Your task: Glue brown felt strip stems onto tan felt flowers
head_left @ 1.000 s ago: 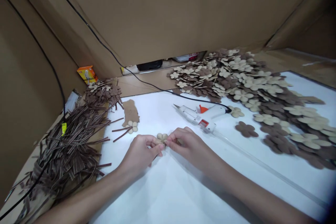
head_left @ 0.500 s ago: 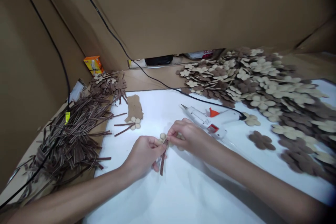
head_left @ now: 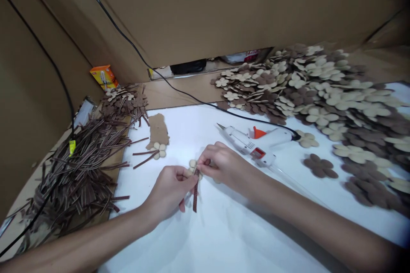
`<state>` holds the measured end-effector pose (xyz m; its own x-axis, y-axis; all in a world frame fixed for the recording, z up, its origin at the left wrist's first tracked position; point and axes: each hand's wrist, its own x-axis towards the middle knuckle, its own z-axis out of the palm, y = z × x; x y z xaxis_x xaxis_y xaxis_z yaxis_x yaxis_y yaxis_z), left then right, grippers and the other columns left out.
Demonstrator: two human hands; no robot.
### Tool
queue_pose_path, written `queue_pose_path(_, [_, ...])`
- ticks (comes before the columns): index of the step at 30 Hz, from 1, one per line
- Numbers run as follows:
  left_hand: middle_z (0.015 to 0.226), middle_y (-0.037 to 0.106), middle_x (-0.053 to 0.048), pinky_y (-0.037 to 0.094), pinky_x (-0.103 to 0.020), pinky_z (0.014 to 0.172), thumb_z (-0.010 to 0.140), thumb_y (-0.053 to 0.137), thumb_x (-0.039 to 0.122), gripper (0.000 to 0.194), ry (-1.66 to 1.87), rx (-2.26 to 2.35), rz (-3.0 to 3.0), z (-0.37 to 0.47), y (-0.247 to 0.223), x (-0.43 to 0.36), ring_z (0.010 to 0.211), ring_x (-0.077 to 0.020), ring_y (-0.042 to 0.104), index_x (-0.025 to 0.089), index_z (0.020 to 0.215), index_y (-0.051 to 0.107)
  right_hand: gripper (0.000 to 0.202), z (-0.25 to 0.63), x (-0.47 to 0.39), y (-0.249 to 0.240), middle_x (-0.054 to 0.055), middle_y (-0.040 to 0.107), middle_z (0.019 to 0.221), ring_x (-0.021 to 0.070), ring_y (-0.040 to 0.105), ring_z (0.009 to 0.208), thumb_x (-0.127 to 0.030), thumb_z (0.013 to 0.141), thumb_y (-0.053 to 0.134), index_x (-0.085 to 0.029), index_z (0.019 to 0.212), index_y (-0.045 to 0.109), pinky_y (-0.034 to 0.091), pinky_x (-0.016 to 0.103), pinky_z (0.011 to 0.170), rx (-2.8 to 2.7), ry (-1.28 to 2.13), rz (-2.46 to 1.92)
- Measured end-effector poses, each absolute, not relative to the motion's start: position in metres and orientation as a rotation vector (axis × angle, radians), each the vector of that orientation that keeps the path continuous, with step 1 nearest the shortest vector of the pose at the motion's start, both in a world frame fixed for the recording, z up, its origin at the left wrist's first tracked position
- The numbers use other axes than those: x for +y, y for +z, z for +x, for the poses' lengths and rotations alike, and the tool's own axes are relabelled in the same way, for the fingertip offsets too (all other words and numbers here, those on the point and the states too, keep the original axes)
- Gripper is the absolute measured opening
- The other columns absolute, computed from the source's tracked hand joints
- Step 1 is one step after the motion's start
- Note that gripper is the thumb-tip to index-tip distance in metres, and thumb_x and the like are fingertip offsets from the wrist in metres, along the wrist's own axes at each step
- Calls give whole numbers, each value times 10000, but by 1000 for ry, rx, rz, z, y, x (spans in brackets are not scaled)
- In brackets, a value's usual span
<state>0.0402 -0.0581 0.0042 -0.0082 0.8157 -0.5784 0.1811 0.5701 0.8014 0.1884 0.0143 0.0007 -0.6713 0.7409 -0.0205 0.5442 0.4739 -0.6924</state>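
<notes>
Near the middle of the white sheet, my left hand (head_left: 173,187) pinches a dark brown stitched strip (head_left: 195,196) that hangs down toward me. My right hand (head_left: 213,162) meets it from the right, its thumb and finger pressed together at the strip's upper end. Just behind the fingertips a beige felt flower (head_left: 192,164) shows in part; the hands hide the rest. Whether the strip touches that flower I cannot tell. A white glue gun (head_left: 243,140) with an orange trigger lies behind my right forearm, its nozzle pointing left.
Many brown strips (head_left: 86,162) are heaped at the left. Beige and brown felt flowers (head_left: 320,94) form a large pile at the right. A torn brown piece (head_left: 158,130) lies beside a flower with strips (head_left: 159,150). A black cable (head_left: 179,90) crosses behind, near an orange box (head_left: 104,77).
The camera view has shifted slightly, moving most things a little to the left. Both hands keep their pinch, and the strip now hangs more nearly straight.
</notes>
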Motion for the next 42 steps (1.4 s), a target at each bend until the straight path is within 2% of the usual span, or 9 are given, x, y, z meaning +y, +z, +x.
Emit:
queue_pose_path(5, [555, 566, -2, 276, -155, 263, 740, 536, 257, 230, 656, 1547, 859, 42, 5, -56, 283, -33, 406, 120, 556, 535, 120, 187, 15, 1, 34, 614, 760, 179, 487, 809, -126, 797, 550, -171, 699, 605, 380, 267, 694, -2495, 880, -983])
queue_pose_path(15, [504, 558, 7, 207, -154, 255, 711, 529, 208, 226, 616, 1593, 846, 42, 7, -54, 257, -19, 345, 133, 500, 502, 110, 186, 13, -6, 25, 581, 774, 154, 514, 799, -114, 801, 520, -168, 726, 579, 387, 247, 695, -2473, 1006, -1040])
queue_pose_path(21, [483, 545, 26, 198, -163, 251, 741, 512, 252, 196, 646, 1613, 841, 45, 3, -57, 244, -23, 298, 143, 579, 532, 112, 188, 12, -4, 16, 579, 766, 149, 509, 786, -132, 821, 492, -177, 744, 560, 381, 241, 672, -2473, 1019, -1055])
queue_pose_path(26, [482, 546, 27, 185, -165, 257, 733, 537, 240, 226, 576, 1636, 877, 46, 7, -55, 227, -16, 313, 141, 534, 498, 136, 187, 11, -5, 24, 582, 749, 162, 508, 791, -136, 827, 488, -176, 715, 553, 379, 254, 674, -2496, 944, -1068])
queue_pose_path(32, [506, 576, 34, 186, -174, 261, 714, 577, 248, 148, 540, 1629, 837, 42, 8, -55, 213, -23, 328, 134, 630, 533, 140, 188, 11, -6, 21, 578, 741, 159, 514, 777, -146, 833, 484, -177, 721, 562, 386, 261, 681, -2489, 924, -1059])
queue_pose_path(42, [502, 587, 28, 212, -177, 285, 679, 649, 331, 230, 532, 1580, 797, 39, 8, -55, 234, -32, 375, 129, 670, 541, 130, 187, 13, -8, 23, 585, 739, 169, 514, 791, -157, 829, 491, -179, 740, 582, 389, 274, 694, -2489, 956, -1037])
